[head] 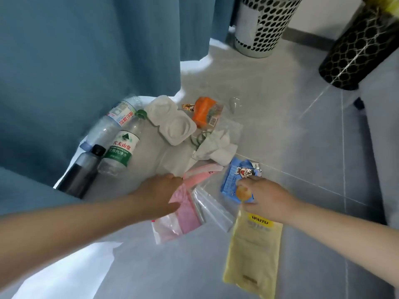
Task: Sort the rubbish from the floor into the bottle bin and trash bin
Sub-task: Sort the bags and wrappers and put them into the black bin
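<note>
Right grip pinches the blue wrapper; left grip pinches the pink bag.

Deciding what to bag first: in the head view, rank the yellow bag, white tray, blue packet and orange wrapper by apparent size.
1. yellow bag, nearest the camera.
2. white tray.
3. blue packet and orange wrapper look alike; the right hand hides part of the packet, so unranked.

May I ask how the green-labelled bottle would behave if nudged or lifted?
The green-labelled bottle lies on its side, so it would probably roll. It looks clear and empty, so likely light. Its thin plastic may dent when squeezed.
</note>
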`<control>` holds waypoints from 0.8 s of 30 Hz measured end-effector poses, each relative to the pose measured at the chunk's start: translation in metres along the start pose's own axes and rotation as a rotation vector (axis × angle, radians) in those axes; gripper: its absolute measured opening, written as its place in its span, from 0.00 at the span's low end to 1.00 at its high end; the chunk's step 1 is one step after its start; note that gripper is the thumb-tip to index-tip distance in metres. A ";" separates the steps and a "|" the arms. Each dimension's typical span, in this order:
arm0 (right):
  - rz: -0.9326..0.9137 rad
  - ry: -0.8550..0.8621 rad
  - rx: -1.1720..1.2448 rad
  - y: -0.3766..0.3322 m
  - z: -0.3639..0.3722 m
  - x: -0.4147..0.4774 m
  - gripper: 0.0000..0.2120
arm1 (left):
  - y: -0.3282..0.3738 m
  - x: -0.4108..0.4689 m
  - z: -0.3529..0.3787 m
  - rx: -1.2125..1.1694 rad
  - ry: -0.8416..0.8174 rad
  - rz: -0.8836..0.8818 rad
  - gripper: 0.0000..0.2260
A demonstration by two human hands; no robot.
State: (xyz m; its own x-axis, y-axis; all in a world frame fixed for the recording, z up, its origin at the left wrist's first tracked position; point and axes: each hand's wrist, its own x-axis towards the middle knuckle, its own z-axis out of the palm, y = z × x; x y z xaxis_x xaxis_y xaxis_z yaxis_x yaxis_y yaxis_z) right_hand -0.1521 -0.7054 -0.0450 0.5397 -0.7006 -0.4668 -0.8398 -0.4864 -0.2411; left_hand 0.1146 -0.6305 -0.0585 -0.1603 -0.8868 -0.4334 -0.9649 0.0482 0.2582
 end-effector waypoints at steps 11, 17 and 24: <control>0.118 -0.048 0.045 0.018 0.027 -0.035 0.28 | -0.016 -0.008 0.009 0.006 -0.033 -0.050 0.32; 0.161 -0.131 0.045 0.011 0.043 -0.038 0.40 | -0.012 -0.016 0.020 -0.029 -0.042 -0.130 0.43; 0.184 -0.093 -0.006 0.016 0.051 -0.039 0.45 | -0.014 -0.015 0.023 0.031 -0.073 -0.168 0.49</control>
State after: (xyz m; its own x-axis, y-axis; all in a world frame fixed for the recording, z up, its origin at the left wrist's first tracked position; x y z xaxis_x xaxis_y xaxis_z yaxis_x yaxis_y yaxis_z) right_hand -0.1897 -0.6592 -0.0735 0.3695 -0.7269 -0.5788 -0.9232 -0.3578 -0.1401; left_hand 0.1257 -0.6070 -0.0749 -0.0096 -0.8479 -0.5301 -0.9852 -0.0828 0.1503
